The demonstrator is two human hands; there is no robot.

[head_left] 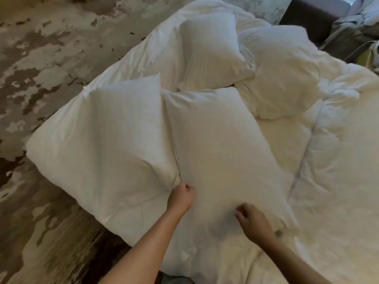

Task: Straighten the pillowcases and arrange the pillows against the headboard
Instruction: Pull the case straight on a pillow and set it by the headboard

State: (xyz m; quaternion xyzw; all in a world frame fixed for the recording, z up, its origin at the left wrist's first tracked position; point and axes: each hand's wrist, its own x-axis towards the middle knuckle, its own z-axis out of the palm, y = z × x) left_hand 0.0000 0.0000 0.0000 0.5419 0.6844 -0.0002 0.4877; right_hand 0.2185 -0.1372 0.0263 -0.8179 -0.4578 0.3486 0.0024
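Far left on my feed is just the carpet (41,64), blotchy brown and cream. Then the bed starts, and everything on it is white, so edges are tough to call.

Leftmost pillow (106,144) lies flat at the bed's corner, its case full and mostly smooth, with creases bunching where it meets the next one. The left hand (182,196) sits right at that seam, fingers curled in, pinching a fold of fabric. I can't tell for sure which case the fold belongs to.

The middle pillow (215,152) lies lengthwise in front of me, touching the left one along its side. Its case looks fairly flat, slightly rumpled at the near end. The right hand (253,221) rests on that near end, fingers bent together and nipping the fabric.

Behind those, two more pillows: a back pillow (209,52) propped up and puffy, and a right pillow (283,74) leaning beside it, more wrinkled. All sit on a crumpled duvet (336,152). Top right there's something dark (307,19), too blurry to name.
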